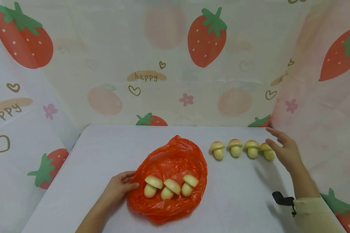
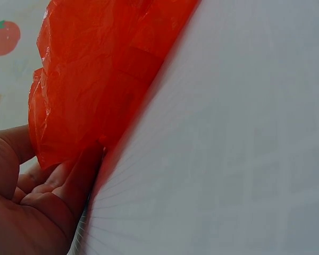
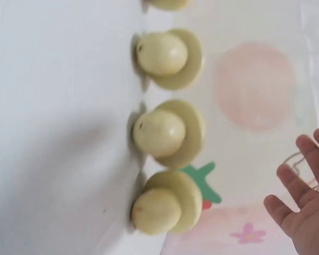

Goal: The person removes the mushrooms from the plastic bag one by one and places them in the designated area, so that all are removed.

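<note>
A crumpled red plastic bag (image 1: pixel 175 158) lies spread on the table, its mouth facing up. Three toy mushrooms sit in its lower part: a left one (image 1: pixel 153 182), a middle one (image 1: pixel 171 188) and a right one (image 1: pixel 189 185), pale stems and cream caps. At the bag's left rim, my left hand (image 1: pixel 119 187) holds the edge between thumb and fingers; the left wrist view shows the red film (image 2: pixel 95 79) rising from them. My right hand (image 1: pixel 287 153) hovers empty by the right end of a row of several more mushrooms (image 1: pixel 235 148), fingers spread apart in the right wrist view.
The white-covered table (image 1: pixel 230 200) ends at a back wall of strawberry-print cloth (image 1: pixel 175 97), which also hangs on both sides. A black strap end (image 1: pixel 281 198) sticks out from the right sleeve (image 1: pixel 309 210).
</note>
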`<action>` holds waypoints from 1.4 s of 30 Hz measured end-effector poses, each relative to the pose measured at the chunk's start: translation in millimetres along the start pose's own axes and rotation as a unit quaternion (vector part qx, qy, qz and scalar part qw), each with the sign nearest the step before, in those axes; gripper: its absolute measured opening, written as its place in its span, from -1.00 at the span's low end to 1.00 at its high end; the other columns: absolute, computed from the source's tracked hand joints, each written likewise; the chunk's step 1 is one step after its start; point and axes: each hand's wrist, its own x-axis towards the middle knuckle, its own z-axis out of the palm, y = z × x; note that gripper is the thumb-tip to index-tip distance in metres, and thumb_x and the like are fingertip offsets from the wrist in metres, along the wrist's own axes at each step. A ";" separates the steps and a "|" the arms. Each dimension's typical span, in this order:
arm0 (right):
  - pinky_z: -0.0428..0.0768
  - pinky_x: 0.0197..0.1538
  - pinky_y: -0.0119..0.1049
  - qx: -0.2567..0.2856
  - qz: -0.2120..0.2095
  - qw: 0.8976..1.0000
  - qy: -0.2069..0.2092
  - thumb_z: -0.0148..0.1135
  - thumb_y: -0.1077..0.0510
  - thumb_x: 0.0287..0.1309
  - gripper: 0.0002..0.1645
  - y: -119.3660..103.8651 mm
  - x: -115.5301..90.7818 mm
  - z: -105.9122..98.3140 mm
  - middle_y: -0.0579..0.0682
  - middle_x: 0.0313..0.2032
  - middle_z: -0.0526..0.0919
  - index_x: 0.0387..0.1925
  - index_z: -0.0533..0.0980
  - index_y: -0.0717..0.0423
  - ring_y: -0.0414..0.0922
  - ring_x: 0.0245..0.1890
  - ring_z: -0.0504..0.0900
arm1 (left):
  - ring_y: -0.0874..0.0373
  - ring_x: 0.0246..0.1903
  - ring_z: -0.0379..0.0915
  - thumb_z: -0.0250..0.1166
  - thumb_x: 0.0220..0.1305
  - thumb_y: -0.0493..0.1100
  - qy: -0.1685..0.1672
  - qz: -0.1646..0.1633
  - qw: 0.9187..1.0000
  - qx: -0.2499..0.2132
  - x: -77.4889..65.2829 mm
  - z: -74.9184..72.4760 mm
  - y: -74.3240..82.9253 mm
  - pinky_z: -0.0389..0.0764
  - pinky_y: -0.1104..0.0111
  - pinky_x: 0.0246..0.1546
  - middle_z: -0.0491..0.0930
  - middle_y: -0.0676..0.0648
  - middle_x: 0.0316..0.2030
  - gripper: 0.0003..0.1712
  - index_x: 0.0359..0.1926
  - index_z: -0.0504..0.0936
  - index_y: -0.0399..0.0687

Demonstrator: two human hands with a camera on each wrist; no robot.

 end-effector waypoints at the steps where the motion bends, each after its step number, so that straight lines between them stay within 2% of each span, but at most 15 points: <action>1: 0.30 0.43 0.20 0.002 -0.001 1.000 0.004 0.22 0.01 0.45 -0.39 -4.0 -0.8 2.0 0.31 0.40 0.41 0.44 0.41 0.03 0.26 0.37 0.34 | -0.03 0.14 0.61 0.49 0.23 -0.21 0.000 0.001 1.000 -0.001 0.2 -0.1 -0.1 0.69 0.27 0.07 0.63 -0.27 0.17 -0.33 0.32 0.49 -0.29; 5: 0.24 0.40 0.38 0.031 0.002 0.999 0.011 0.24 0.02 0.44 -0.39 -19.1 -3.7 9.8 0.32 0.41 0.40 0.44 0.41 0.03 0.35 0.39 0.30 | -0.04 0.15 0.60 0.48 0.23 -0.21 -0.002 0.004 1.000 -0.002 0.9 0.2 -1.1 0.69 0.29 0.07 0.63 -0.27 0.17 -0.33 0.32 0.50 -0.29; 11: 0.24 0.42 0.32 0.054 0.005 0.998 0.023 0.29 0.02 0.40 -0.40 -41.1 -7.5 22.1 0.20 0.40 0.45 0.40 0.45 0.02 0.28 0.40 0.32 | -0.03 0.14 0.61 0.49 0.23 -0.20 -0.004 0.004 1.000 0.001 1.0 1.0 -2.1 0.69 0.31 0.05 0.64 -0.27 0.17 -0.33 0.32 0.50 -0.28; 17: 0.33 0.34 0.38 0.080 0.013 0.997 0.017 0.30 -0.07 0.39 -0.36 -70.8 -11.6 37.1 0.15 0.43 0.41 0.41 0.44 -0.02 0.34 0.42 0.28 | -0.04 0.16 0.60 0.47 0.24 -0.21 -0.010 0.006 1.000 -0.007 1.3 -0.5 -1.4 0.70 0.29 0.06 0.62 -0.28 0.19 -0.32 0.33 0.48 -0.29; 20: 0.27 0.38 0.40 0.093 -0.001 0.996 0.014 0.32 -0.06 0.37 -0.35 -86.8 -12.7 48.5 0.14 0.43 0.42 0.41 0.45 -0.02 0.33 0.43 0.27 | -0.04 0.16 0.59 0.48 0.24 -0.22 -0.008 0.007 1.000 -0.006 1.5 -1.0 -0.7 0.69 0.31 0.06 0.62 -0.29 0.19 -0.32 0.33 0.48 -0.30; 25: 0.20 0.46 0.31 0.111 -0.016 0.994 0.003 0.35 -0.01 0.35 -0.39 -112.7 -14.8 70.2 0.04 0.40 0.47 0.38 0.48 -0.05 0.21 0.46 0.29 | -0.05 0.17 0.59 0.49 0.23 -0.20 -0.006 0.006 1.000 0.002 1.6 -1.1 -1.7 0.69 0.30 0.06 0.62 -0.28 0.18 -0.32 0.33 0.49 -0.29; 31: 0.19 0.44 0.38 0.116 -0.021 0.993 -0.019 0.35 -0.04 0.34 -0.42 -138.7 -19.6 96.3 -0.03 0.39 0.50 0.35 0.51 -0.10 0.25 0.45 0.29 | -0.06 0.18 0.58 0.49 0.23 -0.20 -0.007 0.006 1.000 0.005 2.1 -1.0 -2.6 0.69 0.28 0.06 0.62 -0.28 0.19 -0.32 0.33 0.49 -0.27; 42: 0.26 0.46 0.30 0.129 -0.064 0.987 -0.068 0.39 -0.03 0.31 -0.41 -173.6 -47.3 150.5 -0.08 0.34 0.54 0.33 0.52 -0.10 0.04 0.47 0.34 | -0.06 0.19 0.57 0.48 0.23 -0.19 -0.009 0.011 1.000 0.007 3.2 -1.7 -2.7 0.69 0.33 0.05 0.60 -0.30 0.21 -0.30 0.34 0.47 -0.28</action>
